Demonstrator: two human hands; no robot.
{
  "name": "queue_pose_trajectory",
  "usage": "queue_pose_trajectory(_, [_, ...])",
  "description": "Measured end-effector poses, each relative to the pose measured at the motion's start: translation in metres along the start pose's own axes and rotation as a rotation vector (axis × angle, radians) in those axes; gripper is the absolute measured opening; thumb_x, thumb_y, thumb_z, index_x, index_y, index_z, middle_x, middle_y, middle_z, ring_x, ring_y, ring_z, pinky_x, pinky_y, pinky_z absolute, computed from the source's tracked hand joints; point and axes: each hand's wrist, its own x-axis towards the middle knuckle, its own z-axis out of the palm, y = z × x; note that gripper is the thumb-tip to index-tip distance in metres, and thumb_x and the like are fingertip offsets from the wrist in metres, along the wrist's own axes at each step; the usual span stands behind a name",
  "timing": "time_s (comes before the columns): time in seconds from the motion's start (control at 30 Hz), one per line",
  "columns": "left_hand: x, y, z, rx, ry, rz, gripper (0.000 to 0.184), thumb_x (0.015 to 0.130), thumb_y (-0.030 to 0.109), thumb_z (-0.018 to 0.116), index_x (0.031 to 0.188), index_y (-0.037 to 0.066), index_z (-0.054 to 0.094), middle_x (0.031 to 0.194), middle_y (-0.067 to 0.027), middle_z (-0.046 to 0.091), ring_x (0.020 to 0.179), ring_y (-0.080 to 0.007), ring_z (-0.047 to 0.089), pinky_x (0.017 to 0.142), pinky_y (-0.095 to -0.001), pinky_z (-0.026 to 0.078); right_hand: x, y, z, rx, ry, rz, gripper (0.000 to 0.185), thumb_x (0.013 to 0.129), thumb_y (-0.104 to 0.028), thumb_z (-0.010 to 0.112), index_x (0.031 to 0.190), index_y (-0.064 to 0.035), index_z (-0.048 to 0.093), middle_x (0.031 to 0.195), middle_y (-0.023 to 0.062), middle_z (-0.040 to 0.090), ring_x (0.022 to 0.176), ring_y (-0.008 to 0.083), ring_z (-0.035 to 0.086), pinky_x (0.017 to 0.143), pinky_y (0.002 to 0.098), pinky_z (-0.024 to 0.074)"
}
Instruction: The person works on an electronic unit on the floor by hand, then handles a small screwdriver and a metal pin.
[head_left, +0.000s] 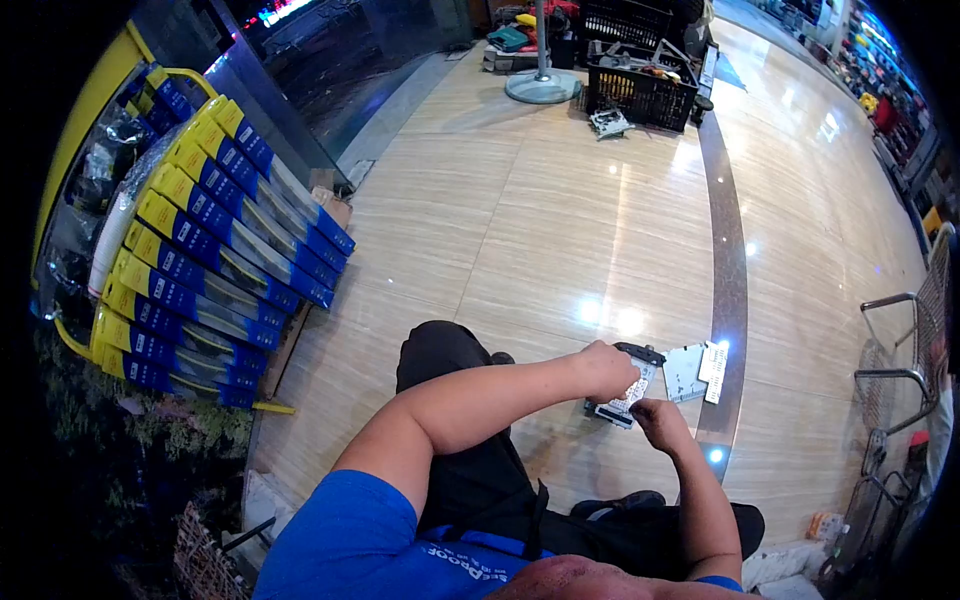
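Note:
A small metal unit (644, 380) with dark ends is between my hands, low over the tiled floor. My left hand (608, 371) is curled against its left side, fingers bent and closed on it. At its lower right edge, my right hand (660, 423) has thumb and fingers pinched together; whatever is between them is too small to make out. Just right of the unit lies a flat silvery plate (684, 374), with a white slotted piece (716, 372) at its right side.
Yellow and blue packages (220, 245) hang on a rack at left. Black crates (640, 92) of parts and a round pole base (542, 87) stand ahead, a metal piece (609, 124) on the floor beside them. Metal chairs (888, 375) stand at right. My bent legs are below my arms.

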Motion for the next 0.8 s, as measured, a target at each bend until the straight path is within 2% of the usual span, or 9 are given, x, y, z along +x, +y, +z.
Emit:
queue_pose_trajectory(0.1, [-0.001, 0.0002, -0.0002, 0.013, -0.004, 0.009, 0.024, 0.083, 0.022, 0.067, 0.102, 0.007, 0.07, 0.104, -0.0161, 0.071, 0.099, -0.0298, 0.069, 0.081, -0.0435, 0.055, -0.0006, 0.0004, 0.0003, 0.015, 0.013, -0.06, 0.02, 0.085, -0.017, 0.065, 0.1, -0.0066, 0.072, 0.092, 0.02, 0.069, 0.087, 0.0393, 0.066, 0.078, 0.0442, 0.0534])
queue_pose_trajectory(0.17, [-0.0018, -0.0001, -0.0011, 0.014, 0.007, 0.009, 0.023, 0.084, 0.022, 0.066, 0.102, 0.007, 0.07, 0.104, -0.0159, 0.071, 0.098, -0.0297, 0.069, 0.081, -0.0436, 0.055, 0.0, -0.003, -0.0024, -0.008, 0.01, -0.076, 0.02, 0.087, -0.015, 0.065, 0.102, -0.0021, 0.071, 0.092, 0.0213, 0.069, 0.086, 0.0372, 0.068, 0.077, 0.0408, 0.054])
queue_pose_trajectory(0.3, [-0.0008, 0.0002, -0.0009, -0.006, 0.019, 0.013, 0.022, 0.085, 0.023, 0.066, 0.101, 0.008, 0.07, 0.104, -0.0156, 0.071, 0.098, -0.0297, 0.069, 0.081, -0.0438, 0.055, 0.0003, 0.0006, -0.0024, -0.014, 0.018, -0.099, 0.02, 0.088, -0.013, 0.064, 0.102, -0.0019, 0.071, 0.093, 0.0218, 0.069, 0.086, 0.0376, 0.068, 0.077, 0.0405, 0.0541])
queue_pose_trajectory(0.4, [0.0002, -0.0002, 0.0005, 0.0, 0.016, 0.015, 0.022, 0.085, 0.023, 0.066, 0.101, 0.008, 0.071, 0.103, -0.0152, 0.071, 0.098, -0.0297, 0.069, 0.081, -0.0439, 0.055, -0.0003, -0.0009, -0.0032, 0.007, 0.014, -0.073, 0.021, 0.088, -0.014, 0.065, 0.103, -0.0014, 0.07, 0.091, 0.0225, 0.069, 0.085, 0.0383, 0.068, 0.075, 0.0415, 0.0537])
queue_pose_trajectory(0.47, [0.0012, -0.0008, 0.0015, 0.002, 0.014, 0.017, 0.022, 0.085, 0.023, 0.066, 0.1, 0.008, 0.071, 0.102, -0.0149, 0.071, 0.097, -0.0297, 0.069, 0.081, -0.0442, 0.055, 0.0001, -0.0059, -0.0059, 0.005, -0.009, 0.024, 0.021, 0.088, -0.015, 0.065, 0.103, -0.0012, 0.069, 0.089, 0.0228, 0.069, 0.083, 0.0391, 0.067, 0.073, 0.0426, 0.0529])
queue_pose_trajectory(0.57, [0.0011, 0.0001, 0.0009, 0.015, 0.005, 0.011, 0.022, 0.084, 0.023, 0.066, 0.1, 0.008, 0.071, 0.102, -0.0148, 0.071, 0.097, -0.0295, 0.069, 0.081, -0.0441, 0.055, 0.0005, -0.0024, -0.0043, 0.006, -0.001, -0.003, 0.022, 0.089, -0.02, 0.064, 0.1, -0.0031, 0.069, 0.087, 0.0235, 0.068, 0.083, 0.042, 0.065, 0.074, 0.0476, 0.052])
queue_pose_trajectory(0.7, [0.0003, -0.0004, 0.0009, 0.007, 0.013, 0.012, 0.022, 0.084, 0.022, 0.066, 0.1, 0.008, 0.071, 0.102, -0.0149, 0.071, 0.097, -0.0293, 0.069, 0.08, -0.0438, 0.055, 0.001, 0.0015, -0.001, 0.003, 0.015, -0.021, 0.02, 0.088, -0.02, 0.064, 0.098, -0.0027, 0.068, 0.085, 0.0237, 0.068, 0.082, 0.0419, 0.065, 0.074, 0.0478, 0.0518])
queue_pose_trajectory(0.8, [-0.0013, 0.0003, -0.002, 0.007, -0.022, 0.024, 0.03, 0.087, 0.03, 0.067, 0.103, 0.005, 0.066, 0.102, -0.0185, 0.068, 0.097, -0.034, 0.067, 0.081, -0.0456, 0.054, 0.0012, 0.0005, -0.0014, 0.002, 0.009, -0.017, 0.02, 0.088, -0.02, 0.064, 0.097, -0.0024, 0.068, 0.085, 0.0239, 0.068, 0.082, 0.0418, 0.065, 0.074, 0.0479, 0.0517])
